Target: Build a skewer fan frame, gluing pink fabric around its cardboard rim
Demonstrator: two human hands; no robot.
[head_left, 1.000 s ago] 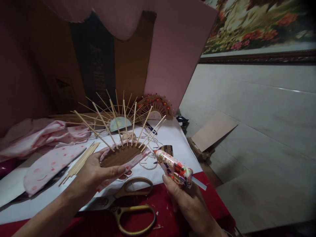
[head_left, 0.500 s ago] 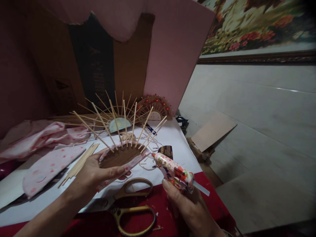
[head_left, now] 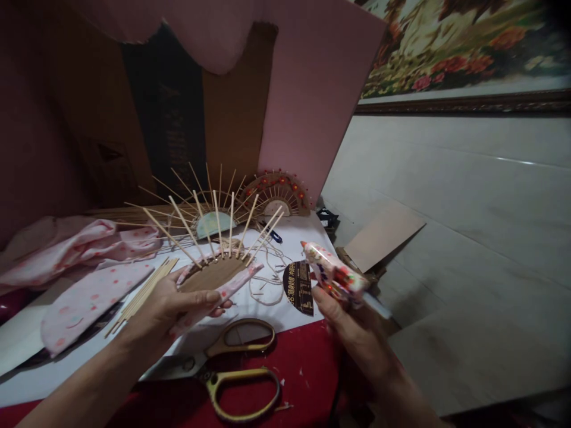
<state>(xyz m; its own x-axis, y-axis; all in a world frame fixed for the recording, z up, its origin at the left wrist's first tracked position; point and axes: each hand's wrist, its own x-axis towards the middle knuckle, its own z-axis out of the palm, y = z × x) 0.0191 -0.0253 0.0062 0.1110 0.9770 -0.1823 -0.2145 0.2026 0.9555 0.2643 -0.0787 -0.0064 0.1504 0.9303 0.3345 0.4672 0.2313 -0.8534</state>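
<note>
My left hand (head_left: 178, 300) grips a half-round cardboard piece (head_left: 214, 274) edged with pink dotted fabric, its thumb on the near edge. Several thin wooden sticks (head_left: 217, 223) fan upward from its curved rim. To the right, my right hand (head_left: 352, 327) is closed around a flower-patterned glue gun (head_left: 332, 270), whose orange tip points up and left, apart from the cardboard. A clear glue stick shows at the gun's rear. Large scissors (head_left: 241, 359) with yellowish handles lie open below the cardboard. A dark half-round card with gold print (head_left: 300, 288) rests left of the gun.
Loose sticks (head_left: 143, 294) and dotted fabric (head_left: 93, 300) lie on the left. Behind stand a fan of sticks with a pale green base (head_left: 214, 224) and a red-decorated half-round (head_left: 277, 193). String (head_left: 265, 291) trails over the white sheet. A large pink board (head_left: 312, 89) rises behind.
My right hand has drawn the glue gun away from the cardboard, up and right, uncovering more of the dark card. My left hand has shifted the cardboard and sticks slightly left.
</note>
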